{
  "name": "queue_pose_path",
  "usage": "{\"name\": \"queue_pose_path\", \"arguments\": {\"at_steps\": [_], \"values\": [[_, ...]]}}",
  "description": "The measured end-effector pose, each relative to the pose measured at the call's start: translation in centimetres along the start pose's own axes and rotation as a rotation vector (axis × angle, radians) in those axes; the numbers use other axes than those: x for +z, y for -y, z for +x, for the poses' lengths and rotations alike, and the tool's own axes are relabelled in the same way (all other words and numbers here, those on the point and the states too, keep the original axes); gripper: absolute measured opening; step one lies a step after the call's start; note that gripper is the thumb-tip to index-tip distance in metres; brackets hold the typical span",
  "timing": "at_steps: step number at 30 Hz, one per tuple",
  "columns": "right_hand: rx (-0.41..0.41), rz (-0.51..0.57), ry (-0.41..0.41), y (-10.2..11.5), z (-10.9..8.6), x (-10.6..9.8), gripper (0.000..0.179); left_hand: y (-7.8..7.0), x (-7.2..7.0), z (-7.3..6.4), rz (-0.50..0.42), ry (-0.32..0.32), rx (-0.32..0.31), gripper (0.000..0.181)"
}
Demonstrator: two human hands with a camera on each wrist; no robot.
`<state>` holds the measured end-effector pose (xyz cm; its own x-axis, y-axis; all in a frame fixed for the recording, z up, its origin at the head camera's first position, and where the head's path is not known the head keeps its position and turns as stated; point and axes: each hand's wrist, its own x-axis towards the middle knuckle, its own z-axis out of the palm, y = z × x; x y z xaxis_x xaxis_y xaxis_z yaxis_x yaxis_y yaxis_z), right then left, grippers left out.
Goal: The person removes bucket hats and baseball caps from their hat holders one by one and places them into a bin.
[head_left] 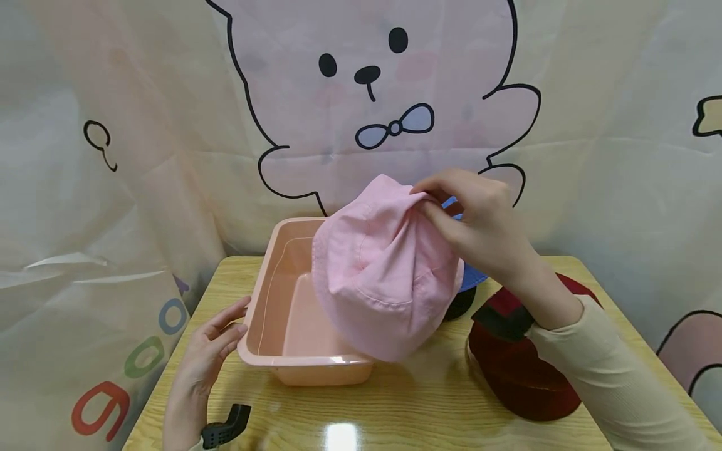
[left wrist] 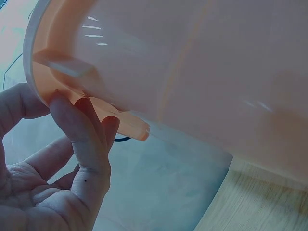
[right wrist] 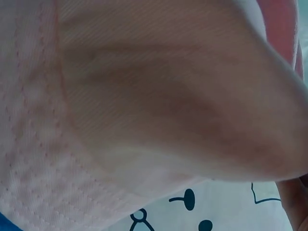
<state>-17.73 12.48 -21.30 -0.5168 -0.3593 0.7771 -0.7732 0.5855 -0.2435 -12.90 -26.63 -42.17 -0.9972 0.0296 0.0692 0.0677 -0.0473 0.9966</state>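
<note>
My right hand [head_left: 479,219] pinches a pink fabric bucket hat [head_left: 378,269] by its crown, between thumb and fingers. The hat hangs creased over the right part of a peach plastic basin [head_left: 304,361] and hides much of that side. In the right wrist view, the hat's cloth [right wrist: 144,106] and stitched brim [right wrist: 36,159] fill most of the picture. At the basin's left side, my left hand [head_left: 205,351] holds the rim. Close up in the left wrist view, the left hand's fingers [left wrist: 79,130] curl under the basin's edge.
A dark red hat [head_left: 519,369] lies on the wooden table [head_left: 423,413], partly beneath my right forearm. Behind the pink hat, a blue hat [head_left: 472,277] and a black item [head_left: 461,304] show only in part. A cloth backdrop [head_left: 383,144] printed with a bear hangs behind the table.
</note>
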Motion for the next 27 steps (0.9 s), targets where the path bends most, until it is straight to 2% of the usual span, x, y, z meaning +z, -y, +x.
{"name": "queue_pose_path", "arguments": {"at_steps": [20,27], "values": [[0.012,0.113,0.007,0.8,1.1,3.4,0.013,0.0,0.0,-0.1,0.026,-0.014,-0.015,0.046],[0.040,0.157,0.037,1.2,1.4,4.5,0.014,-0.1,0.0,-0.1,0.019,-0.013,-0.018,0.045]]}}
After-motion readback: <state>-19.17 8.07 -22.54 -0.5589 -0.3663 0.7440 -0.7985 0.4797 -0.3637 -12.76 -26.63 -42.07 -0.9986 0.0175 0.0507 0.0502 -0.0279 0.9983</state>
